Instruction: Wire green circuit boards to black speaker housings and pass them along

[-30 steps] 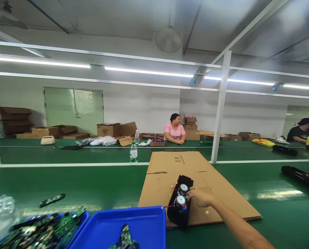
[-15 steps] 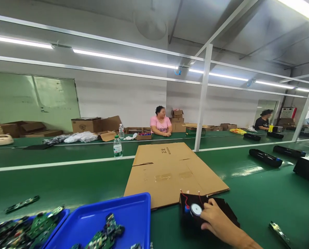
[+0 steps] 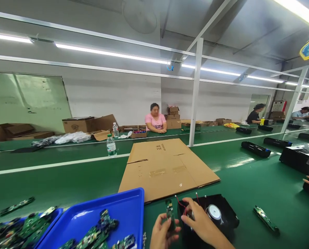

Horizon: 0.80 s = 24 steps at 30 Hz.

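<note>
My left hand (image 3: 164,230) grips a narrow green circuit board (image 3: 170,211), tilted upright between thumb and fingers. My right hand (image 3: 199,221) is just beside it, over the left part of a black housing (image 3: 225,211). Its thumb and index finger are apart, close to red wires (image 3: 180,203) with small white plugs at their ends. A round white-faced speaker (image 3: 214,212) sits in the housing, right of my fingers. What lies under my right palm is hidden.
A blue tray (image 3: 97,202) with circuit boards stands at left; another pile lies beyond it. Flattened cardboard (image 3: 167,166) covers the bench middle. A loose board (image 3: 266,220) lies at right. Black housings (image 3: 255,148) line the bench. A bottle (image 3: 111,147) and a seated person (image 3: 155,121) are opposite.
My left hand has come into view with a circuit board. My right hand has shifted left, off the speaker to the wires. The view has turned slightly right; another person's hand shows at the right edge.
</note>
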Motion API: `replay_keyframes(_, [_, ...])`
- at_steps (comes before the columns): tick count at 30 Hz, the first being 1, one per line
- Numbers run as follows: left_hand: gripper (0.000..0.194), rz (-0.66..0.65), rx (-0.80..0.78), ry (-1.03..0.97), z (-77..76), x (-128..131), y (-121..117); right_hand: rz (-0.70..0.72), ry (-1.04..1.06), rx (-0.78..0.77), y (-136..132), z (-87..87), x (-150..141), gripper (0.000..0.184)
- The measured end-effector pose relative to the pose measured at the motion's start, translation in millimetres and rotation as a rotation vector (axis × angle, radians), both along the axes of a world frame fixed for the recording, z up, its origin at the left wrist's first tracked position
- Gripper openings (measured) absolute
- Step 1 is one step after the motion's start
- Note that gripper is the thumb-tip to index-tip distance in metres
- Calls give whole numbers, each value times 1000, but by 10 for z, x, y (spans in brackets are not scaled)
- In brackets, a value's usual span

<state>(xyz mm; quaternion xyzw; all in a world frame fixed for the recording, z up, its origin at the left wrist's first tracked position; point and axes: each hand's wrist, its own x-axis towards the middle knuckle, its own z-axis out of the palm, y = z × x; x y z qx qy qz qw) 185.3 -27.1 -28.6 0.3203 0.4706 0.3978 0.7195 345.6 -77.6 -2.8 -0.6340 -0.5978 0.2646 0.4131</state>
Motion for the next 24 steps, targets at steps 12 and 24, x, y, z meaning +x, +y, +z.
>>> replay_keyframes(12, [35, -50, 325, 57, 197, -170, 127, -190, 610, 240, 146, -142, -111, 50])
replay_keyframes(24, [20, -162, 821, 608, 547, -403, 75, -125, 2, 270, -126, -131, -250, 35])
